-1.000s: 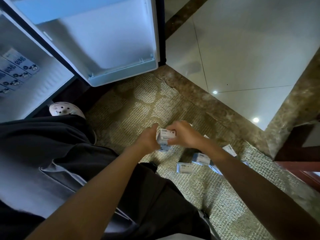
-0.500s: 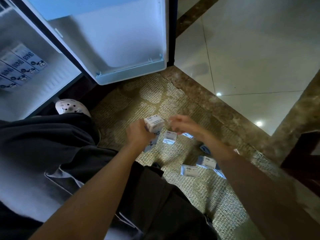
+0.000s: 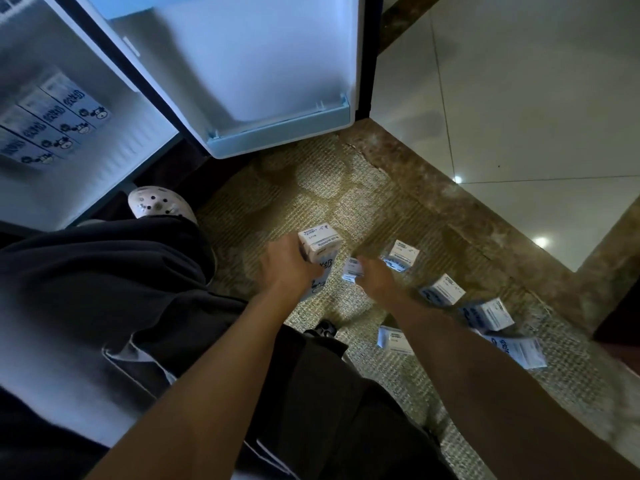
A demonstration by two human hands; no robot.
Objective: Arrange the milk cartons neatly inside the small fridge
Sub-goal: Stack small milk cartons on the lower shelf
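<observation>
My left hand (image 3: 287, 268) grips a white and blue milk carton (image 3: 320, 244), held upright just above the carpet. My right hand (image 3: 375, 278) reaches down with its fingertips at a small carton (image 3: 350, 270) lying on the carpet; no grip on it shows. Several more cartons lie scattered to the right, among them one (image 3: 401, 258) near my right hand and others (image 3: 443, 291) (image 3: 488, 315) farther right. The small fridge (image 3: 149, 133) stands open at upper left, with several cartons (image 3: 52, 123) in a row inside.
The fridge door (image 3: 242, 81) hangs open above the carpet (image 3: 311, 188). My white clog (image 3: 156, 206) sits by the fridge base. A marble border and glossy tiles (image 3: 519, 116) lie to the right. Dark wooden furniture (image 3: 620, 320) stands at the right edge.
Both hands held one carton together. My right hand let go and dropped toward a carton on the carpet, while my left hand keeps the first carton and has shifted left.
</observation>
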